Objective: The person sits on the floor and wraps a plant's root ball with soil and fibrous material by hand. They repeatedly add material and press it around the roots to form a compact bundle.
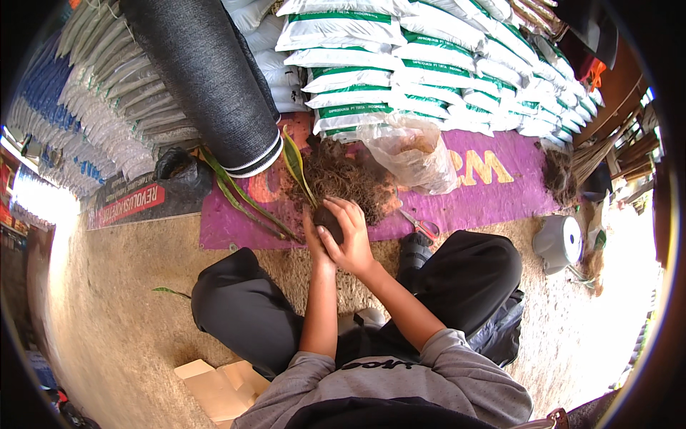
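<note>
Both hands cupped tight round dark root ball point(329, 218): left hand point(313, 239), right hand point(350, 239). Green leaf point(294, 166) sticks up at 11 o'clock; scissors point(421, 227) at 3 o'clock.

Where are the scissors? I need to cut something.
In the head view, the red-handled scissors lie on the purple mat, just right of the hands, below the clear plastic bag and above the person's right knee.

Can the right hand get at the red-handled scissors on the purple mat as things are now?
Probably yes. The scissors lie uncovered just beside the right hand, but that hand and the left hand now cup a dark soil ball.
</note>
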Demonstrator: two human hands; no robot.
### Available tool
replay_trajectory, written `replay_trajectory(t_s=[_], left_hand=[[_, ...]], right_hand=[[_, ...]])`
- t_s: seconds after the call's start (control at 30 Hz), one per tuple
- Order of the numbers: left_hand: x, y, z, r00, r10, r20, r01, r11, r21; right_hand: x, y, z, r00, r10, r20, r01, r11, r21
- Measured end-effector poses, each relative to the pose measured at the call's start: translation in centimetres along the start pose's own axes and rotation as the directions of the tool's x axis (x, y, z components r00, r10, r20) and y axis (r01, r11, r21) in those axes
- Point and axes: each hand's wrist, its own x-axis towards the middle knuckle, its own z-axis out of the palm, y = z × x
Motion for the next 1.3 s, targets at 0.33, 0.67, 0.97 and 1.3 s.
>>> replay_trajectory(t_s=[0.33, 0.67, 0.97, 1.3], left_hand=[[-1.4, 1.2, 4.4, 0.947, 0.321, -0.019, -0.285, 0.866, 0.411], [-1.8, -0.2, 4.1, 0.998, 0.055, -0.044, -0.058, 0.995, -0.076], [-0.7, -0.3, 1.5, 0.994, 0.085, -0.066, -0.08, 0.995, 0.064], [0.1, -2.1, 3.5, 0.996, -0.084, 0.027, 0.082, 0.995, 0.059]], right_hand=[[1.0, 1.6, -1.1, 0.779, 0.627, -0.023, -0.425, 0.554, 0.716], [0.2, 0.2, -0.4, 0.991, 0.055, -0.118, -0.051, 0.998, 0.043], [-1.3, 1.5, 1.1, 0.99, 0.135, -0.05, -0.13, 0.987, 0.091], [-0.5, 2.4, -2.2, 0.979, 0.201, -0.019, -0.201, 0.979, 0.011]])
